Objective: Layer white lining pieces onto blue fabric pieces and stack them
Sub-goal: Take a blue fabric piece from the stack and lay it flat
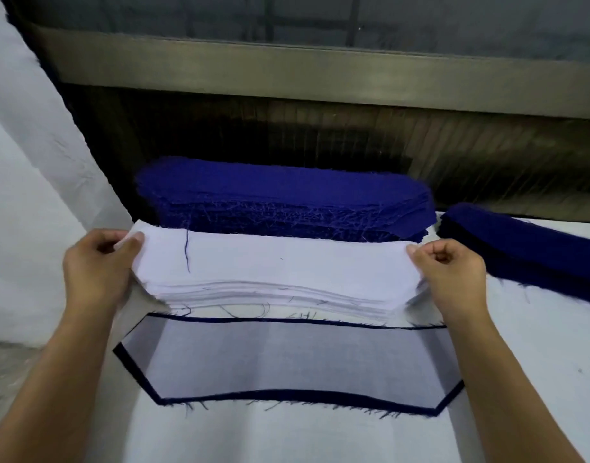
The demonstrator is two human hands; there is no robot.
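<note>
Left hand (98, 265) and right hand (449, 272) pinch the white lining stack's (280, 272) opposite ends.

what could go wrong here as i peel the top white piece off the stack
1. The left hand and right hand pinch the top lining piece at its ends; thin sheets below in the white stack may cling and lift with it.
2. The dark thread lying on that piece could get trapped between layers.
</note>
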